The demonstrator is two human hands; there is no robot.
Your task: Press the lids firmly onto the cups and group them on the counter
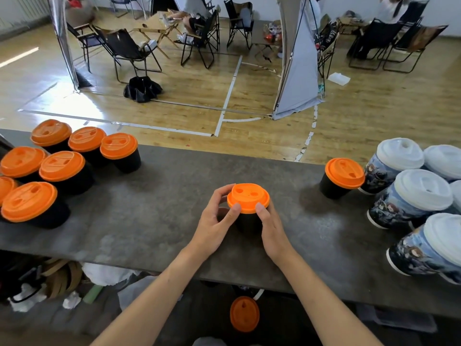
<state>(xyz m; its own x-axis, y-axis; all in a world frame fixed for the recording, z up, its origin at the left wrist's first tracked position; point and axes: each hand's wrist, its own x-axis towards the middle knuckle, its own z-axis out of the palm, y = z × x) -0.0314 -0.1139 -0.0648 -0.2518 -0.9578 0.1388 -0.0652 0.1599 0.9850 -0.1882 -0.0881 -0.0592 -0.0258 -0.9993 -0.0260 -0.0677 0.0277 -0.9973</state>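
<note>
A black cup (245, 222) with an orange lid (248, 198) stands mid-counter. My left hand (217, 221) grips the lid's left rim, thumb on its near edge. My right hand (270, 227) holds the cup's right side, thumb pressed on the lid's near rim. Several black cups with orange lids (62, 166) are grouped at the left of the dark counter (162, 208). One more lidded black cup (341, 177) stands apart to the right.
Several printed cups with white lids (411, 196) crowd the counter's right end. A loose orange lid (244, 313) lies below the counter's near edge. Clutter fills the lower left shelf. Beyond the counter are a wooden floor and folding chairs.
</note>
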